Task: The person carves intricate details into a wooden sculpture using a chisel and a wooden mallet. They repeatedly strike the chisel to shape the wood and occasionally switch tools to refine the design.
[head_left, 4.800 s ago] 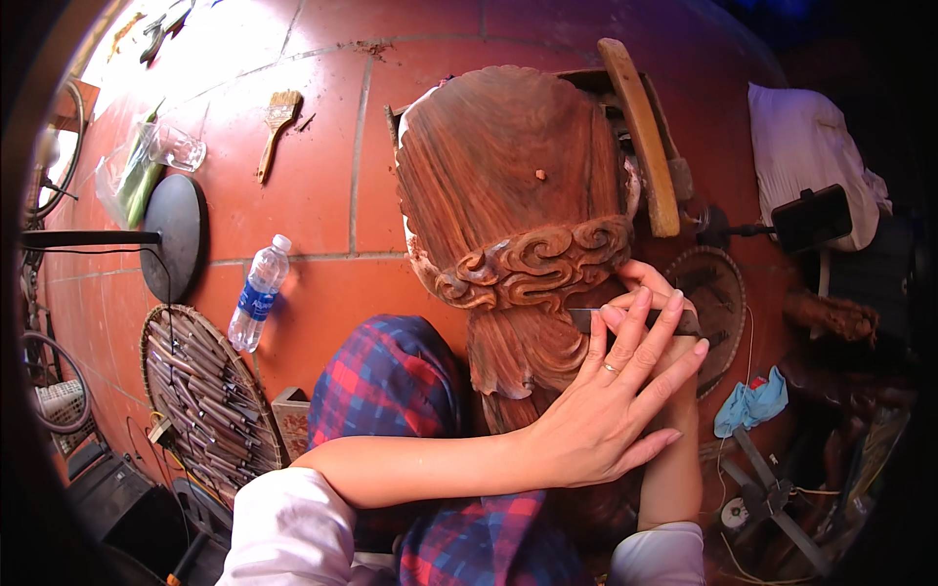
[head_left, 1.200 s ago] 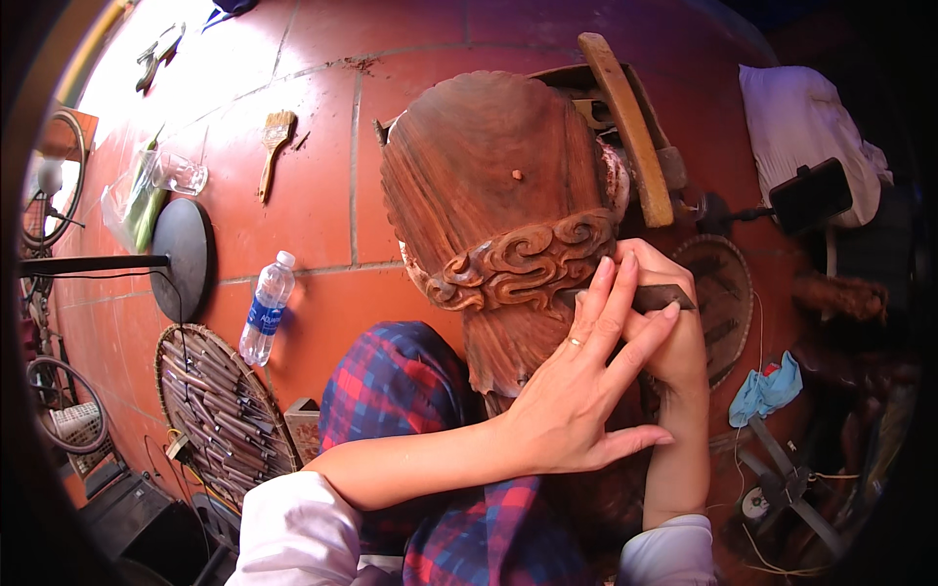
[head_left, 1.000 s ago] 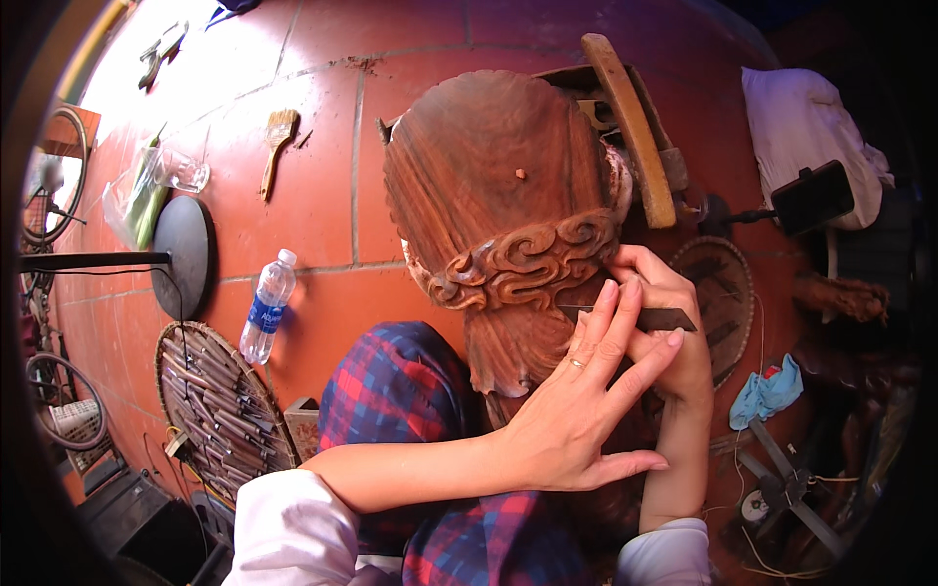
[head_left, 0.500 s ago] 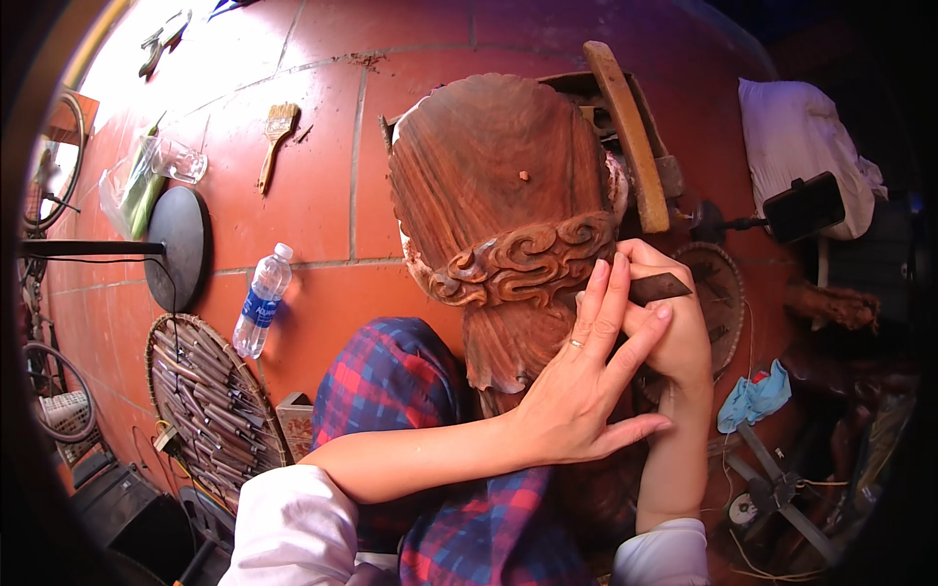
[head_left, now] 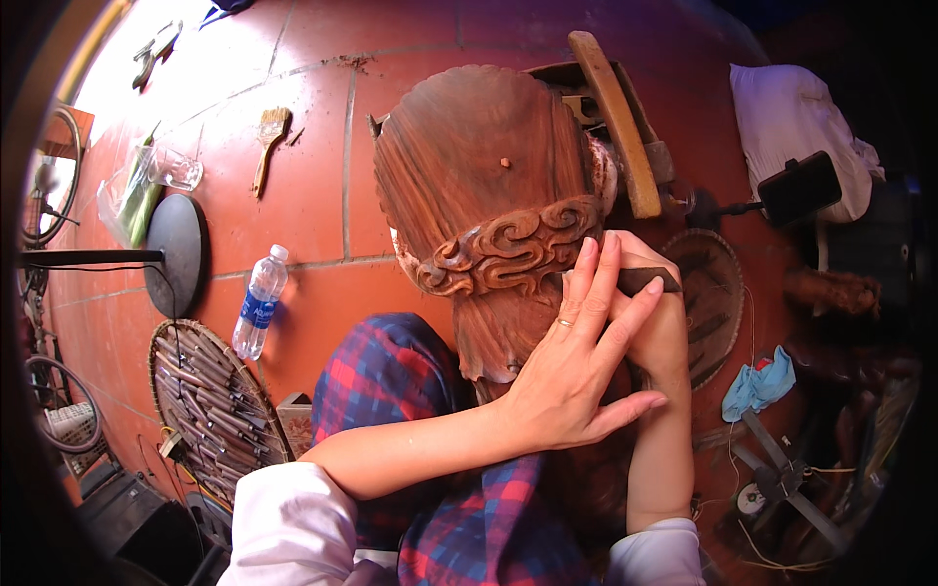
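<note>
A reddish-brown wood carving (head_left: 486,127) stands before me, with a smooth, finely grooved upper part, a raised band of scrolls (head_left: 518,242) and a flared lower part. My right hand (head_left: 653,332) is closed around a dark, flat-ended carving tool (head_left: 657,280), seemingly a chisel, at the right end of the scroll band. The tool's working end is hidden by my fingers. Crossing over from the left, my left hand (head_left: 562,366) has its fingers stretched out and spread. Its fingertips rest by the tool, against the right hand and the carving's edge.
A yellowish wooden bar (head_left: 618,127) stands at the carving's far right. On the left are a round basket of chisels (head_left: 220,400), a water bottle (head_left: 261,303), a paintbrush (head_left: 269,146) and a round black base (head_left: 178,256). To the right are a phone (head_left: 799,188) and blue cloth (head_left: 759,384).
The carving and both hands appear slightly further left and up in the view, as do things around them. Both hands keep nearly the same pose, the right still around the tool.
</note>
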Available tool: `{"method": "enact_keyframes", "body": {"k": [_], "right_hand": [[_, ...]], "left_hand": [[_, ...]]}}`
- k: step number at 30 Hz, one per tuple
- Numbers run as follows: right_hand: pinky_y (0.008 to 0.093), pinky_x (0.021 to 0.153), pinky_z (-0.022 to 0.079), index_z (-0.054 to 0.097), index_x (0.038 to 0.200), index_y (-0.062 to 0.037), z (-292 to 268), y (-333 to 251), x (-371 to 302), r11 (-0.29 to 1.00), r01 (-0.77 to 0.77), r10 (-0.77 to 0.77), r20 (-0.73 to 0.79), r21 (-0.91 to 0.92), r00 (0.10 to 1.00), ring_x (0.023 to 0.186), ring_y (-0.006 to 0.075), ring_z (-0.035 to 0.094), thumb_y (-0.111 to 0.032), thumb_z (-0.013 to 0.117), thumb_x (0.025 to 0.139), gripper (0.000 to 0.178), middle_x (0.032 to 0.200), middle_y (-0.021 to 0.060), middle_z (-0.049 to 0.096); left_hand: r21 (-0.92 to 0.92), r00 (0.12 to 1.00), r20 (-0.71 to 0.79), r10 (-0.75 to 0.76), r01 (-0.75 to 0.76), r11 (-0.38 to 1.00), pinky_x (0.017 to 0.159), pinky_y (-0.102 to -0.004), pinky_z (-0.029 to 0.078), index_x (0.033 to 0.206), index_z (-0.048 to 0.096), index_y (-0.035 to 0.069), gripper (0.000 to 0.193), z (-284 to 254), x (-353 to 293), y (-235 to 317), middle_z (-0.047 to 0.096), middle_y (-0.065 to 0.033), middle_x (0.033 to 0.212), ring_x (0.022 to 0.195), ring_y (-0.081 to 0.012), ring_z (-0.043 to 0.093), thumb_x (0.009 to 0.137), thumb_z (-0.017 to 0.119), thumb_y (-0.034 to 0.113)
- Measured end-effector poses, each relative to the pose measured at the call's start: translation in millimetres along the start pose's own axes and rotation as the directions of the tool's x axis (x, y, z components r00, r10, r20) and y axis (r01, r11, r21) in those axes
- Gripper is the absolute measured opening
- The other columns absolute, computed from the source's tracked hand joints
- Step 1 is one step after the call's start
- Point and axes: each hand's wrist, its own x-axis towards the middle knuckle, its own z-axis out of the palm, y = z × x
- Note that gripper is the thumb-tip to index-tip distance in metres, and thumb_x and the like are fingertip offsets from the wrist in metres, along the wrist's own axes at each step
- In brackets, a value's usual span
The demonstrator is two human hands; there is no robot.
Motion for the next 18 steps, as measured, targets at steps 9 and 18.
{"method": "enact_keyframes", "body": {"k": [9, 18], "right_hand": [[0.0313, 0.064, 0.049, 0.067, 0.091, 0.0051, 6, -12, 2, 0.994, 0.044, -0.048, -0.04, -0.098, 0.998, 0.073, 0.0203, 0.064, -0.005, 0.068, 0.08, 0.015, 0.091, 0.0143, 0.066], [0.0298, 0.072, 0.051, 0.066, 0.093, 0.0077, 2, -13, -3, 0.997, 0.057, -0.056, 0.038, -0.042, 0.998, 0.08, 0.0189, 0.064, 0.001, 0.068, 0.076, 0.019, 0.092, 0.0181, 0.067]], "left_hand": [[-0.007, 0.999, -0.041, 0.006, -0.007, 1.0, 0.114, -0.0556, 0.016, 0.147, 0.033, 0.003, 0.09, 0, -1, 3, 0.006, -0.0386, 0.152, 0.141, -0.056, 0.005, 0.08, 0.074, 0.046], [-0.008, 1.0, -0.004, 0.018, -0.018, 1.0, 0.114, -0.0566, 0.016, 0.146, 0.033, 0.003, 0.09, -2, -12, 1, 0.006, -0.0396, 0.151, 0.142, -0.056, 0.005, 0.08, 0.074, 0.047]]}}
